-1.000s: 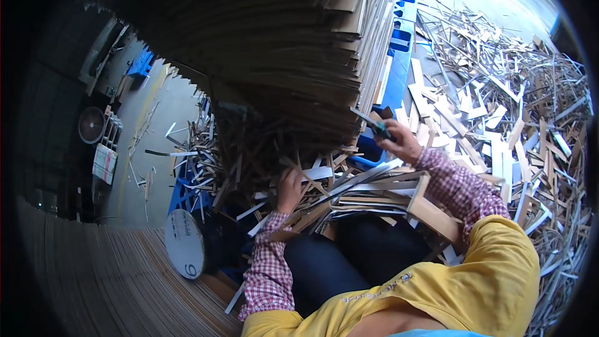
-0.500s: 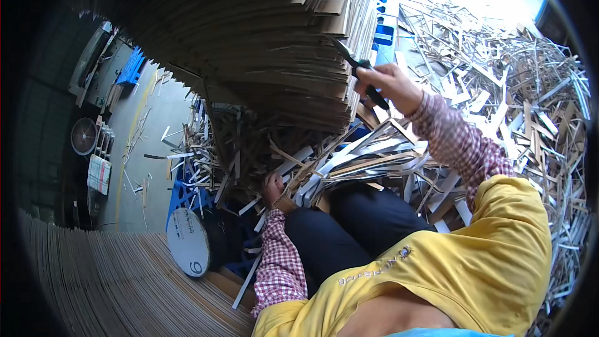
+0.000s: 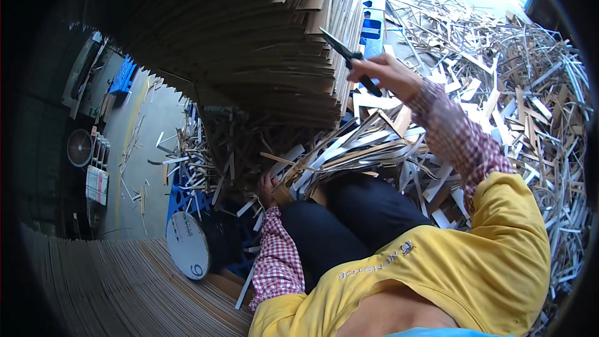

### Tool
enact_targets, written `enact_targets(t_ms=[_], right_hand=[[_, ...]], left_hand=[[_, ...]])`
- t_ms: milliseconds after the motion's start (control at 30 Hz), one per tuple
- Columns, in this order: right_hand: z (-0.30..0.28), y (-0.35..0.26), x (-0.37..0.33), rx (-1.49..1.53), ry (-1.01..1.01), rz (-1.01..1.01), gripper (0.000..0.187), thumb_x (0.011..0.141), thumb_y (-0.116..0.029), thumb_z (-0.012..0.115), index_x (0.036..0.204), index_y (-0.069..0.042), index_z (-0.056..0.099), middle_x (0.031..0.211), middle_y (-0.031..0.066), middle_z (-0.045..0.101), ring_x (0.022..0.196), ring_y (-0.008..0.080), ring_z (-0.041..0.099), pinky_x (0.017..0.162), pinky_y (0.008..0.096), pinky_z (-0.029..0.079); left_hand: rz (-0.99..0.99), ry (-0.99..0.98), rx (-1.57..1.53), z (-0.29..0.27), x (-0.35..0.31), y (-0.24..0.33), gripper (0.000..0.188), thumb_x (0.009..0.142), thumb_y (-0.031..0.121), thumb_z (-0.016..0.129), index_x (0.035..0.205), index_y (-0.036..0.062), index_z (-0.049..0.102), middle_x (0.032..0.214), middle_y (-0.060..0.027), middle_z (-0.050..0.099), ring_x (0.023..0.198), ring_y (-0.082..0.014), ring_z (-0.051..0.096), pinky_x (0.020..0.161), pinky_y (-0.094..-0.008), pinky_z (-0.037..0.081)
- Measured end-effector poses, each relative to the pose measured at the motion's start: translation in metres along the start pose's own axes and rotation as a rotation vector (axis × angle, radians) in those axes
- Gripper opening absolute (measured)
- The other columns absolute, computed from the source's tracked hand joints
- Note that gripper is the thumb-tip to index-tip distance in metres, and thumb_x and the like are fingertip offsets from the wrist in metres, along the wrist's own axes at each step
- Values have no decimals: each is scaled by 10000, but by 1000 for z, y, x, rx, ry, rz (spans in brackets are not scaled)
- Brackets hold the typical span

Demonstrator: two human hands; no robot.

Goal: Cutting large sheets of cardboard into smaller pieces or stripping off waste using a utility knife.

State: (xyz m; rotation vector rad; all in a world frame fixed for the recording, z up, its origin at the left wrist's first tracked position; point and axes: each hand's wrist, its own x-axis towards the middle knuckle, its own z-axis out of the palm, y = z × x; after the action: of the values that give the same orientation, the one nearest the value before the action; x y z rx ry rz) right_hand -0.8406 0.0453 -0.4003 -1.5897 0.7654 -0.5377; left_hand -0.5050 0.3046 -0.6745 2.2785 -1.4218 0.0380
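Note:
My right hand (image 3: 388,76) is raised beside the tall stack of cardboard sheets (image 3: 312,56), its fingers closed round the dark handle of a knife (image 3: 350,56). The blade points up and away to the left, in front of the stack's edge. Low by my left knee, my left hand (image 3: 268,190) is curled at the near end of a bundle of cardboard strips (image 3: 362,153); shadow partly hides its fingers. White and brown strips in the bundle run across in front of my knees.
Loose cardboard offcuts (image 3: 499,100) lie heaped on the right. Blue plastic pallets (image 3: 372,28) show behind the stack. A round white-topped stool or drum (image 3: 187,244) stands at my left, above another cardboard stack (image 3: 125,281). A floor fan (image 3: 80,148) is farther left.
The view has shifted slightly, moving the scene left. In my right hand the knife has turned, so more of its blade shows. My left hand stays at the strips.

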Motion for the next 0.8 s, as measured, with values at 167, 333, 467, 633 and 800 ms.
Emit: enact_targets(t_ms=[167, 333, 467, 633, 800], right_hand=[[-22, 71, -38, 35, 244, 141, 455, 784, -455, 507, 709, -13, 585, 687, 57, 567, 650, 117, 504, 544, 259, 382], [-44, 72, -64, -59, 121, 101, 446, 760, -441, 566, 805, -5, 646, 660, 41, 583, 567, 79, 487, 495, 204, 371], [-19, -18, -4, -150, 41, -104, 452, 780, -486, 515, 826, -60, 660, 556, -26, 425, 507, 76, 358, 426, 233, 258], [-11, -12, -2, -179, 88, 10, 465, 784, -456, 521, 683, -20, 646, 605, 40, 578, 578, 93, 527, 532, 238, 407], [-44, 56, -63, -157, 83, -49, 405, 780, -423, 551, 695, -41, 655, 526, 5, 541, 466, 71, 463, 473, 215, 359]], left_hand=[[22, 27, -79, -2, -8, -8, 349, 796, 272, 486, 1079, 69, 513, 1106, -151, 483, 1037, -318, 434, 889, -414, 338], [0, 29, -95, -2, -1, 3, 314, 818, 226, 465, 1067, 41, 509, 1103, -158, 483, 1037, -331, 425, 884, -397, 342], [37, 55, -366, -7, -12, -6, 299, 825, 160, 441, 1085, 20, 490, 1138, -159, 467, 1062, -326, 415, 913, -387, 322], [-50, -41, -185, -32, -6, 40, 313, 812, 105, 449, 1112, 22, 476, 1160, -167, 451, 1079, -328, 407, 920, -394, 325], [-44, 34, -168, -20, 0, 34, 326, 806, 112, 462, 1120, 24, 471, 1159, -170, 451, 1078, -331, 407, 917, -397, 330]])
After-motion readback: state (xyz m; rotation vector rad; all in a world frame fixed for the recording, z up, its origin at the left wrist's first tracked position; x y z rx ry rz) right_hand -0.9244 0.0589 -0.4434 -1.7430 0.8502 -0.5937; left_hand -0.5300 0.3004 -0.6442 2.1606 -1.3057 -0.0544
